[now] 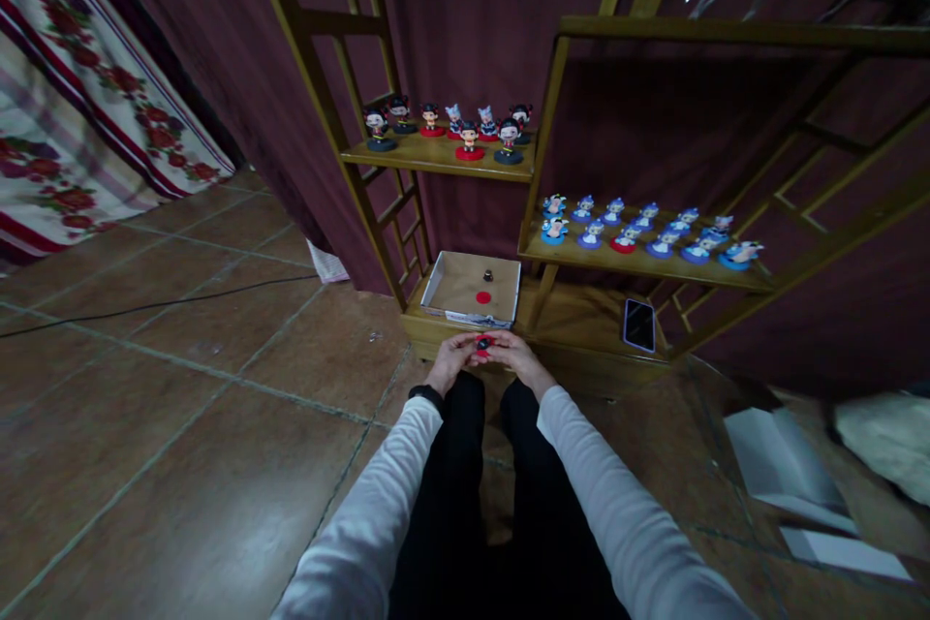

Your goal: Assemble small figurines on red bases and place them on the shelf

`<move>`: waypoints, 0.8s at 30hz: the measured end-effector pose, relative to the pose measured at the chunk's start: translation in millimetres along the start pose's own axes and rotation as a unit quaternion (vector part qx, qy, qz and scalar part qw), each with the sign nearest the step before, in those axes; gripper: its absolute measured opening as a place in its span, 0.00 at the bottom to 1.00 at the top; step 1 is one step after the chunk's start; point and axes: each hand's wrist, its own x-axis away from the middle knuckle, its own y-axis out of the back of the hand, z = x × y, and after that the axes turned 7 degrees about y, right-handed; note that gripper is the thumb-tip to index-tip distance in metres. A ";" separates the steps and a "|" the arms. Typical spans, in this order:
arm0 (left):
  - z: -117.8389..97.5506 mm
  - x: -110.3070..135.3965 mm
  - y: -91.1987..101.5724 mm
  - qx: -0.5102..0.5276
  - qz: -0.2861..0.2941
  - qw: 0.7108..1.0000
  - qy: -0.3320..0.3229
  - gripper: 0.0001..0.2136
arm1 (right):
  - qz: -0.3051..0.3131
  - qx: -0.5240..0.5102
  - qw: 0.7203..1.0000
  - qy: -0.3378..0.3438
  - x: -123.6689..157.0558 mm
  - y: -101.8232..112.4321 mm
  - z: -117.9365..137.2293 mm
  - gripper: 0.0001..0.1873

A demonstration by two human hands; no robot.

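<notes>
Between the fingers of both hands is a small figurine [483,343] with a dark top and a red round base. My left hand [456,355] grips it from the left, and my right hand [512,354] from the right. Just beyond the hands stands a shallow open cardboard box [454,286] on the low shelf. Inside it lie a loose red disc [483,297] and a small dark piece [488,276]. The figurine's finer details are too small to make out.
Several figurines [469,141] stand on the upper left shelf [436,155]. More blue and white ones [663,243] fill the right shelf [617,259]. A phone or tablet [639,325] lies at the lower right. White packaging [789,465] and a black cable [167,305] lie on the floor.
</notes>
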 end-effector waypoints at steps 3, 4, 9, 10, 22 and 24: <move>1.9 -2.5 -0.5 0.000 -0.009 1.000 0.004 0.21 | -0.011 0.003 1.000 -0.001 0.6 -1.4 1.3 0.24; 2.1 -3.1 -0.7 -0.002 -0.003 1.000 0.005 0.21 | -0.015 0.000 1.000 -0.002 0.8 -2.0 1.9 0.24; 0.4 -4.2 -1.8 -0.020 0.052 0.998 -0.012 0.20 | -0.020 -0.033 0.999 0.008 0.9 -3.8 2.8 0.21; -0.1 -4.3 -1.9 -0.029 0.059 0.998 -0.016 0.20 | -0.023 -0.036 0.999 0.011 0.6 -3.5 2.2 0.20; 5.2 -8.7 -2.5 -0.064 0.031 0.997 -0.023 0.17 | -0.022 -0.039 0.999 -0.011 -1.3 -0.1 -4.9 0.16; 6.1 -9.5 -2.0 -0.067 0.021 0.997 -0.022 0.16 | -0.021 -0.038 0.999 -0.011 -2.0 0.5 -5.8 0.17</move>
